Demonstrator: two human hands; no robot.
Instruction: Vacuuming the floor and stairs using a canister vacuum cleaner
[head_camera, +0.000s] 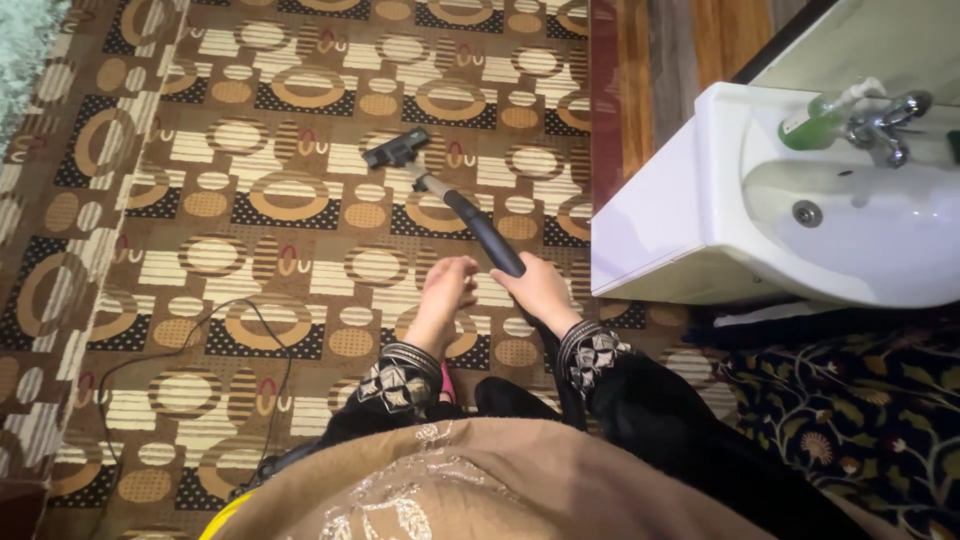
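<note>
My right hand (540, 290) grips the dark handle of a vacuum cleaner wand (480, 228). The wand runs away from me to a black floor nozzle (397, 150) that rests on the patterned brown carpet (260, 200). My left hand (446, 290) hovers just left of the handle, fingers loosely curled, holding nothing. Both wrists wear black sleeves with embroidered cuffs. A tan garment covers the bottom of the view.
A white wash basin (700, 200) with a chrome tap (885, 125) and a green soap bottle (820, 118) stands at the right. A black cable (180, 340) loops over the carpet at the left. Dark floral fabric (860, 410) lies below the basin.
</note>
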